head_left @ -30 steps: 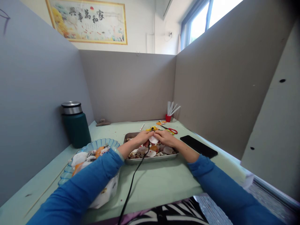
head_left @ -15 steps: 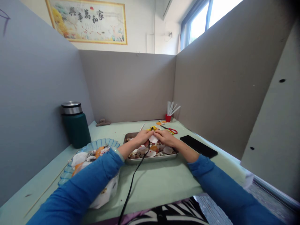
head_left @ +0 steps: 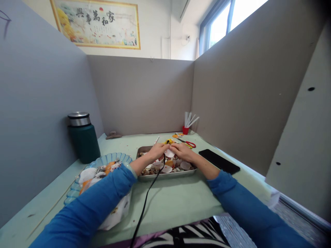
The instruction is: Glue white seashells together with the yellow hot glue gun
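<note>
Over a metal tray (head_left: 168, 176) of shells, my left hand (head_left: 159, 151) and my right hand (head_left: 183, 151) meet. Their fingers are closed together at the top of a white shell (head_left: 170, 153), which both seem to hold. Several white and orange shells (head_left: 167, 169) lie below them among small brown bits. A black cord (head_left: 146, 199) runs from my lap up to the left hand, where its end is hidden. Just beyond the fingertips shows a yellow thing with a black part (head_left: 168, 141), mostly covered by the hands.
To the left are a blue scalloped plate (head_left: 69, 196) of shells, a green bottle (head_left: 84, 143) and a thin stick (head_left: 51, 208). Scissors (head_left: 190, 144), a black phone-like slab (head_left: 219, 161) and a red cup (head_left: 185, 130) of white sticks lie rightward. Grey partitions (head_left: 142, 94) enclose the table.
The hands stay in place with the white shell, which looks tilted very slightly differently. Nothing else has visibly moved.
</note>
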Demonstrator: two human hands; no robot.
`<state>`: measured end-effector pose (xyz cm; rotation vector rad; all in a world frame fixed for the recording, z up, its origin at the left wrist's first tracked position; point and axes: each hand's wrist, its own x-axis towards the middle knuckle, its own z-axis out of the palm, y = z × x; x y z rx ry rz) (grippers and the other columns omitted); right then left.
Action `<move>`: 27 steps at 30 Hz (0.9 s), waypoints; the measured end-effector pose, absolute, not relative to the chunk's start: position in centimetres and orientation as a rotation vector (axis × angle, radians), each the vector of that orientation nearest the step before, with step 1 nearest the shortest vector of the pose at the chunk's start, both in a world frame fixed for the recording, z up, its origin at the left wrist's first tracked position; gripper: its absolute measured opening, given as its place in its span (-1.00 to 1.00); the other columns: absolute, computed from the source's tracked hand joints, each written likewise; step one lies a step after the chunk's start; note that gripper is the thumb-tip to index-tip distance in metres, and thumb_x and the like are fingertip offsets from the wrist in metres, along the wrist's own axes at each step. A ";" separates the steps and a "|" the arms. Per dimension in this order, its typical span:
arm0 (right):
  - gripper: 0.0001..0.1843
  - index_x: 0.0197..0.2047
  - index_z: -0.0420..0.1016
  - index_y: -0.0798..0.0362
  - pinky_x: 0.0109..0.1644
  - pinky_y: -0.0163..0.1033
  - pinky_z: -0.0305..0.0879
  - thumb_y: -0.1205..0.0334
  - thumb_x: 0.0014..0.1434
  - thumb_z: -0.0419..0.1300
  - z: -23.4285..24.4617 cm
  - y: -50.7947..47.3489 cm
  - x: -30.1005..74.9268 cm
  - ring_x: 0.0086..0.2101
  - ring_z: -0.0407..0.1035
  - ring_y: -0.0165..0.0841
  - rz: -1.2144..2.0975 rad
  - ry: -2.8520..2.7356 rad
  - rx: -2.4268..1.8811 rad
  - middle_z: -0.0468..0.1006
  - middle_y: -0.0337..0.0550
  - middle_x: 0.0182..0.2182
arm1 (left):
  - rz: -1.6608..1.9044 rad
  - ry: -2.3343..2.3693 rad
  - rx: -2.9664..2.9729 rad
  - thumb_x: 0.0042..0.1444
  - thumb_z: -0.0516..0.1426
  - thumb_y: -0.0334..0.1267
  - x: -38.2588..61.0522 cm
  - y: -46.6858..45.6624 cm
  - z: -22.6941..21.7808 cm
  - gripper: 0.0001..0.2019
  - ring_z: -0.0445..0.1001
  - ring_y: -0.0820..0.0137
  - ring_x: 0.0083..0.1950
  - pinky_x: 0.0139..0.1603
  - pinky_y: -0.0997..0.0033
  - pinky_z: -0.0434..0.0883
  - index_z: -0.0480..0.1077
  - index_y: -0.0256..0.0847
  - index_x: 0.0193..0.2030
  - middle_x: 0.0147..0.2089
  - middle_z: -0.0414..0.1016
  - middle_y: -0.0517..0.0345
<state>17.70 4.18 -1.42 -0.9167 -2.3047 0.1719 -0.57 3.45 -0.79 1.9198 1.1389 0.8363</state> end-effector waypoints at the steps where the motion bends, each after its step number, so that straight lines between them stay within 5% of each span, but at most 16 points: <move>1: -0.64 -0.38 0.43 0.10 -0.38 -0.32 0.07 0.13 0.32 -0.06 -1.4 4.1 17.7 -0.47 0.26 -0.40 0.170 -2.305 -0.915 0.41 -0.21 -0.52 | 0.837 1.139 1.921 0.17 -0.04 0.04 -0.6 3.5 -0.8 -0.58 0.08 0.55 -0.73 -0.66 0.52 -0.02 0.28 -0.25 -0.53 -0.77 0.17 0.26; 19: -0.63 -0.20 0.48 0.08 -0.32 -0.29 0.16 0.09 0.33 -0.09 -1.8 4.5 17.9 -0.44 0.30 -0.37 0.221 -2.286 -0.889 0.47 -0.18 -0.45 | 0.836 1.126 1.917 0.15 -0.01 0.12 -0.5 3.0 -0.4 -0.54 0.10 0.54 -0.72 -0.64 0.52 0.00 0.30 -0.26 -0.49 -0.77 0.15 0.27; 27: -0.63 -0.30 0.42 0.07 -0.33 -0.30 0.16 0.06 0.33 -0.10 -1.6 4.3 17.9 -0.45 0.30 -0.37 0.266 -2.259 -0.872 0.42 -0.21 -0.52 | 0.858 1.112 1.899 0.17 0.00 0.07 -0.4 2.5 0.0 -0.58 0.05 0.56 -0.73 -0.64 0.50 -0.04 0.26 -0.24 -0.52 -0.80 0.10 0.30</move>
